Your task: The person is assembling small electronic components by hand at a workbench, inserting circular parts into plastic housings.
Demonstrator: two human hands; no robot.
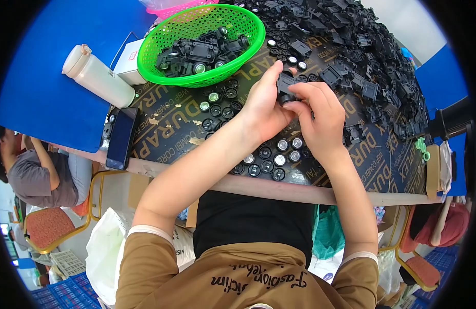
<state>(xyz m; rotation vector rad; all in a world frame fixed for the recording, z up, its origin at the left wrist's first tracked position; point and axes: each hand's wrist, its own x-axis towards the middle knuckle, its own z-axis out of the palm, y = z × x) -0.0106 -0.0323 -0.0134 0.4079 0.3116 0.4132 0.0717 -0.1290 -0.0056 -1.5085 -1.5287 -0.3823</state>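
Both of my hands meet over the middle of the table around one black toy car chassis (286, 85). My left hand (266, 100) is wrapped round it from the left, palm up. From the right, my right hand (320, 105) pinches its near end, where a black wheel (288, 99) shows. Part of the chassis is hidden by my fingers. Loose small wheels (266, 159), some with silver hubs, lie on the table below my hands. More wheels (217, 105) are left of my left wrist, a few with pale green hubs.
A green basket (150, 67) holding chassis with wheels stands at the far left. Black chassis parts (351, 51) are heaped at the far right. A white bottle (96, 74), a white box (129, 63) and a phone (121, 138) are on the left. The table edge (279, 189) runs before me. Two people sit nearby.
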